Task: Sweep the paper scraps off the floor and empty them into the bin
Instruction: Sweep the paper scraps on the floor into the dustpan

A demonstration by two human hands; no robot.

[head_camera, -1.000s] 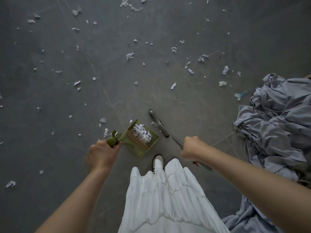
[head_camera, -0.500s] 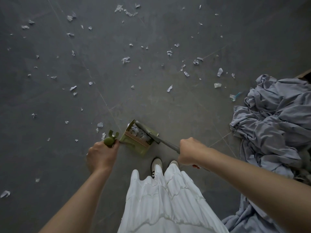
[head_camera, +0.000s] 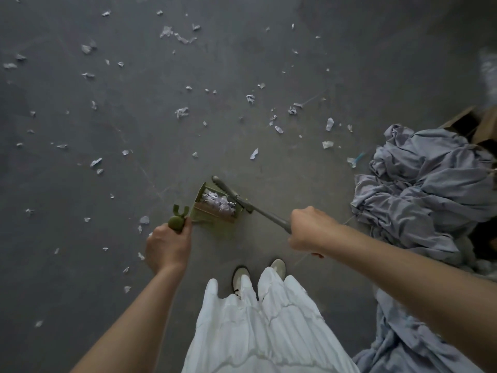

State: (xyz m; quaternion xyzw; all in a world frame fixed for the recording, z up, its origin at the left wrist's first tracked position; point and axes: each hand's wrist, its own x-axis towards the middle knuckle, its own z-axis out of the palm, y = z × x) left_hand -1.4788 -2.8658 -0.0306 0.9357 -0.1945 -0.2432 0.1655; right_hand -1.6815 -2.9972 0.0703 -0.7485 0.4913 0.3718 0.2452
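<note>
My left hand [head_camera: 167, 246] grips the green handle top [head_camera: 177, 221] of an olive dustpan [head_camera: 212, 215] that stands on the dark floor ahead of my feet. White paper scraps [head_camera: 219, 203] lie piled inside the pan. My right hand [head_camera: 309, 228] grips the grey broom handle [head_camera: 265, 212]; the broom head [head_camera: 224, 187] lies across the pan's far right edge. Several loose scraps [head_camera: 254, 153] are scattered over the floor beyond and to the left. No bin can be told for sure.
A heap of crumpled grey cloth [head_camera: 427, 189] fills the right side and runs down to the lower right. A brown cardboard box [head_camera: 473, 125] sits behind it. My white skirt [head_camera: 258, 327] and shoes [head_camera: 240, 277] are below the pan.
The broom head swung left from the floor beside the pan onto the pan's mouth. The view has tilted up and back, showing both shoes and the cardboard box.
</note>
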